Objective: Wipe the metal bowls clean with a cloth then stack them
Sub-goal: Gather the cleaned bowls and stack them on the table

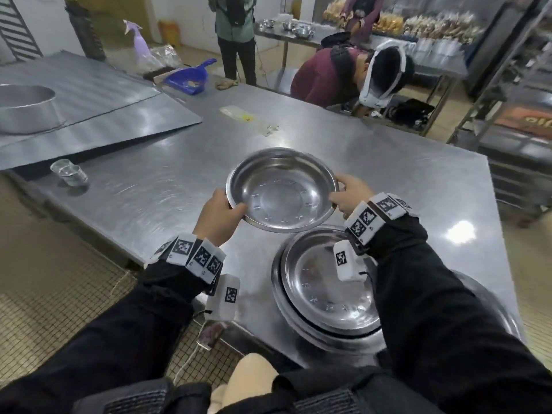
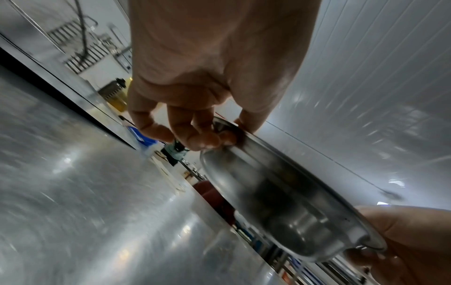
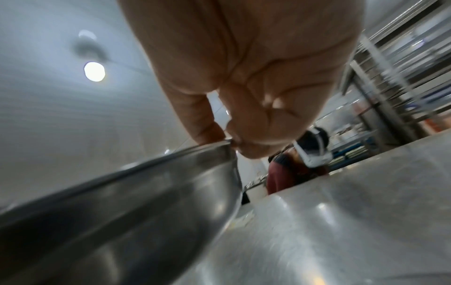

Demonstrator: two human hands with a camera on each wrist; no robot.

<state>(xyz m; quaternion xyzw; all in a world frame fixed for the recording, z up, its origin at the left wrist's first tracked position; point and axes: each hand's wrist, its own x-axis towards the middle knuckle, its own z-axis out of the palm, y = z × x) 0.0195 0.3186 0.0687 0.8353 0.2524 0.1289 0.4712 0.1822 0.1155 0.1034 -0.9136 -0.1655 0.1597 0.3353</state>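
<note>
Fingers (image 1: 239,209) of the left hand (image 1: 216,218) and right hand (image 1: 351,197) pinch opposite rims of a round shiny metal bowl (image 1: 282,189) held above the steel surface (image 1: 167,204), seemingly bound for the nearby stack of nested metal bowls (image 1: 325,289), so stacking looks underway.

silver bowl (image 1: 282,189), blue dustpan (image 1: 188,77)
</note>
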